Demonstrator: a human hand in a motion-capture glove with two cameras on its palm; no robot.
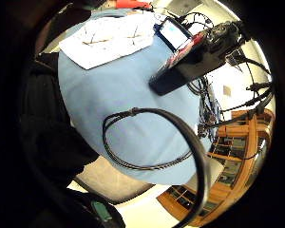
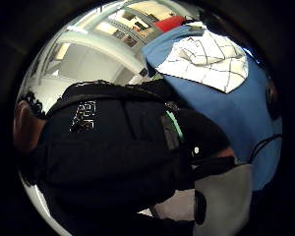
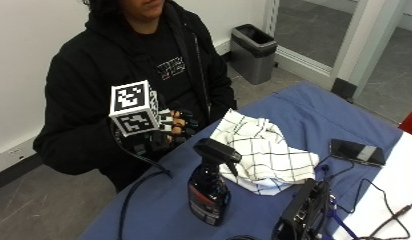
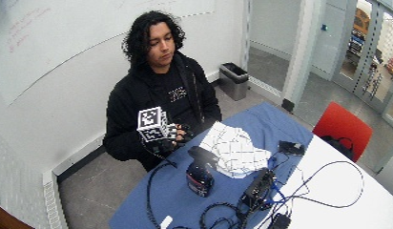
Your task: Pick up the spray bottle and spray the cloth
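I hold my gloved right hand [image 3: 167, 129] up off the table edge — fingers loosely curled, holding nothing — because the spray bottle [image 3: 208, 186] stands untouched beside the checked cloth [image 3: 262, 155].

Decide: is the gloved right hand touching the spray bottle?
Apart. The outside view shows the gloved right hand raised near the person's chest, with blue table between it and the spray bottle.

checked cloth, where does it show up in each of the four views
Outside view: checked cloth crumpled on the blue table cover, just behind the spray bottle.
Wide outside view: same spot.
Little finger side palm view: on the blue cover.
Thumb side palm view: on the blue cover.
Shared landmark: the blue table cover.
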